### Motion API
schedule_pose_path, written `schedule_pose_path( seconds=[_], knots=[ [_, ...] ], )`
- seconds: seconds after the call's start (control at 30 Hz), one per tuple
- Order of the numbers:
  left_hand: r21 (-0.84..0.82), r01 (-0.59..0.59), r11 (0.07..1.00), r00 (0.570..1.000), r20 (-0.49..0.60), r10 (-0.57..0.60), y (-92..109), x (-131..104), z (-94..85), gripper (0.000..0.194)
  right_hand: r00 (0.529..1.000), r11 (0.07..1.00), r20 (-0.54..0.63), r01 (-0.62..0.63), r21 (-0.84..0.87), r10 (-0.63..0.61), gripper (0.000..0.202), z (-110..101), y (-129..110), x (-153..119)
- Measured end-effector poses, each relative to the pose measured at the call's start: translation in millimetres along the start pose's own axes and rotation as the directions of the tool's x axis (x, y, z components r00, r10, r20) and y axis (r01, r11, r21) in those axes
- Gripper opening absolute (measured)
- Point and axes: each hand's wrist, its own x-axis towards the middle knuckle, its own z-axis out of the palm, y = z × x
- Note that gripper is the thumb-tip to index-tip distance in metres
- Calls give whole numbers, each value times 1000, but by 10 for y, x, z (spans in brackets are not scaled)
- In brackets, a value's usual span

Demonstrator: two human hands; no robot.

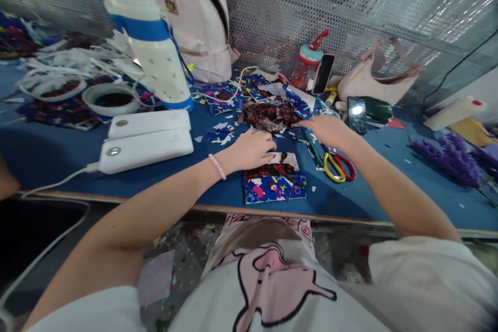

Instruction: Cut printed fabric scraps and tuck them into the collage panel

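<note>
Extends both bare arms over a blue desk (350, 202). Rests the left-hand grip (252, 149) at center of the frame, fingers loosely bent along the near side of a crumpled heap of dark floral fabric (268, 114); cannot tell whether pinching any cloth there. Points the right-hand grip (324, 128) at the right end of the same heap, fingertips touching or nearly so; cannot tell whether closed on a fold.

Shows at lower center, just below the left fingers, a flat squared piece of blue cartoon-print fabric (272, 190). Looks light, limp and thin in the heap, likely to crease and slide; best taken by a loose outer edge, between thumb and fingertips. Seems flatter and somewhat stiffer in the printed piece; best lifted by a lower corner.

Also includes scissors (338, 167) with yellow and red handles, right of center; at left, a white power bank (148, 151) with a lit display and a tall white-and-blue bottle (155, 59); at far right, purple flowers (447, 160).
</note>
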Motion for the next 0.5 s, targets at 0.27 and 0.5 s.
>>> schedule_pose_path(
  seconds=[0.27,0.5],
  knots=[
    [-16,7,1000,1000,-12,-7,-18,-20,-1,26,1000,999,17,16,-32,-15,67,128,-358,1864],
    [-72,-17,997,1000,6,18,26,-65,-1,26,983,1000,-184,-9,-14,6,85,85,15,2045]
  ],
)
